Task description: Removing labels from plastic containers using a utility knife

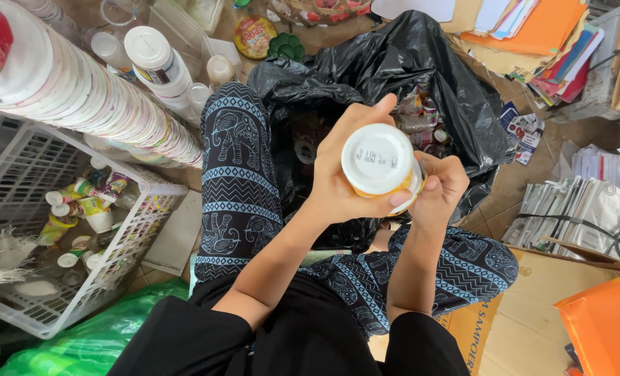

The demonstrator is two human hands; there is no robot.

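While the person sits cross-legged on the floor, both hands are closed together around one small white plastic bottle point(379, 161), held upside down so its flat base faces the camera. The left hand point(341, 174) wraps the near side with the thumb raised along the top; the right hand point(442, 184) grips the far side, fingers curled about what looks like a yellow label. The bottle hangs just above the open mouth of a black rubbish bag point(393, 76) that holds mixed wrappers and scraps.

To the left stands a white wire basket point(18, 181) with more small bottles lying in it, and above it runs a long stack of nested white cups point(80, 90). Bundled paper point(588, 209) and flattened cardboard point(533, 292) lie to the right.

The likeliest slip seems to be the bottle itself: it is smooth and pinched between two hands, so a twist or tug at the label could make it pop free and drop into the bag among the waste. Any liquid left inside might also run out onto the patterned trousers point(237, 174), since the neck points down.
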